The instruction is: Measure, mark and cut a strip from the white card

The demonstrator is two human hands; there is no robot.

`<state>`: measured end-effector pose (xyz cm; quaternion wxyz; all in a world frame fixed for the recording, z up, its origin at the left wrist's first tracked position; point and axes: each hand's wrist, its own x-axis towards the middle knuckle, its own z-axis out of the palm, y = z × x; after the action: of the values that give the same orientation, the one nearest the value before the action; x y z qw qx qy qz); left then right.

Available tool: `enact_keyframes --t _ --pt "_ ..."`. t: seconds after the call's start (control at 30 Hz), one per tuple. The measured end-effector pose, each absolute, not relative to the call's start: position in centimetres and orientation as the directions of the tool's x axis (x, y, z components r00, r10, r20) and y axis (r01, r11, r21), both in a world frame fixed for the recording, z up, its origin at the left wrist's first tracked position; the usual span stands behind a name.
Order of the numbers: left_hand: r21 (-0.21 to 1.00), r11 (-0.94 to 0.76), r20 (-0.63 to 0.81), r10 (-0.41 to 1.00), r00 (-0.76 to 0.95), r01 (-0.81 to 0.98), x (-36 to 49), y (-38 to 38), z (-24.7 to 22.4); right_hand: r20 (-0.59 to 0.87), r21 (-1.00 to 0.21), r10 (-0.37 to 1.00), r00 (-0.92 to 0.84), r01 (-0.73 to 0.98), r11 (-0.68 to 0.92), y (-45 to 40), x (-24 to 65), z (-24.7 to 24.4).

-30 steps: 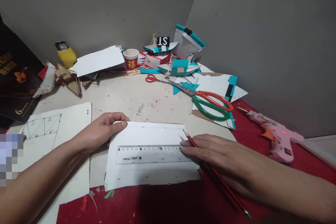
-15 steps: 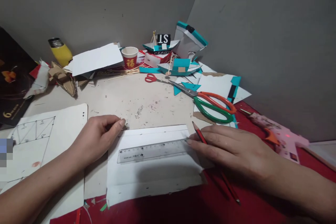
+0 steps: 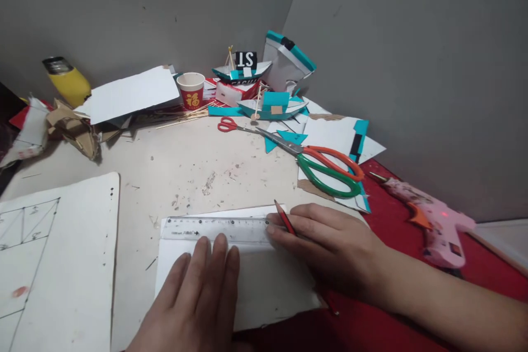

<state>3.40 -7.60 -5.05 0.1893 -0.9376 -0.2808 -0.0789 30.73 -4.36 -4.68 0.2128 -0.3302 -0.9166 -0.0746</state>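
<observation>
A clear plastic ruler [image 3: 214, 228] lies along the upper edge of a white sheet [image 3: 272, 280]. My left hand [image 3: 193, 291] rests flat on the sheet, fingers stretched out, with the fingertips at the ruler's lower edge. At the ruler's right end, fingertips of my right hand [image 3: 336, 242] touch it. That hand also holds a red and black pencil [image 3: 285, 218], its dark tip pointing up and away; the middle of the pencil is hidden by the hand. On the left lies a larger white sheet [image 3: 78, 264] with ruled pencil lines.
Scissors with orange and green handles [image 3: 330, 176] and small red-handled scissors [image 3: 226, 125] lie beyond my hands. A pink glue gun [image 3: 441, 225] is at the right. Model boats [image 3: 272, 107], a paper cup [image 3: 191, 91] and a yellow bottle [image 3: 68, 82] stand along the back.
My left hand has moved from the sheet's upper left corner down onto the sheet beside the ruler. The ruler now sits closer to the sheet's upper edge. The view has shifted right.
</observation>
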Motion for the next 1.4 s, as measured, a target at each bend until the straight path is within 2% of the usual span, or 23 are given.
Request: enact_keyframes --t 0.13,0.3,0.5,0.63,0.73,0.87,1.03,1.4 --pt "-0.283 -0.764 0.212 0.539 0.815 0.579 3.4 -7.1 -4.9 0.374 -0.135 0.585 -0.72 0.582 0.802 -3.9 31.2 -5.5" --pt "-0.255 -0.825 0.204 0.464 0.862 0.504 3.3 -6.5 -5.1 0.341 -0.399 0.645 -0.684 0.516 0.758 -4.0 32.0 -5.9" --pt "-0.274 -0.809 0.188 0.485 0.854 0.52 3.3 -6.4 -5.6 0.295 -0.517 0.734 -0.612 0.544 0.661 -4.3 32.6 -5.5" --pt "-0.223 -0.767 0.176 0.576 0.798 0.602 3.5 -6.8 -6.0 0.371 -0.509 0.736 -0.566 0.539 0.671 -3.9 32.8 -5.8" --pt "-0.198 -0.778 0.161 0.574 0.803 0.596 3.5 -6.7 -6.1 0.382 -0.467 0.738 -0.557 0.573 0.674 -3.6 32.9 -6.0" --pt "-0.233 -0.803 0.141 0.531 0.836 0.549 3.4 -6.3 -6.0 0.345 -0.45 0.755 -0.558 0.607 0.655 -3.5 32.7 -5.9" --pt "-0.236 -0.774 0.129 0.575 0.808 0.588 3.7 -6.4 -5.7 0.328 -0.485 0.767 -0.551 0.599 0.637 -3.5 32.5 -5.9" --pt "-0.277 -0.797 0.084 0.536 0.84 0.537 3.7 -6.2 -4.8 0.32 -0.441 0.752 -0.576 0.612 0.656 -3.7 32.8 -6.8"
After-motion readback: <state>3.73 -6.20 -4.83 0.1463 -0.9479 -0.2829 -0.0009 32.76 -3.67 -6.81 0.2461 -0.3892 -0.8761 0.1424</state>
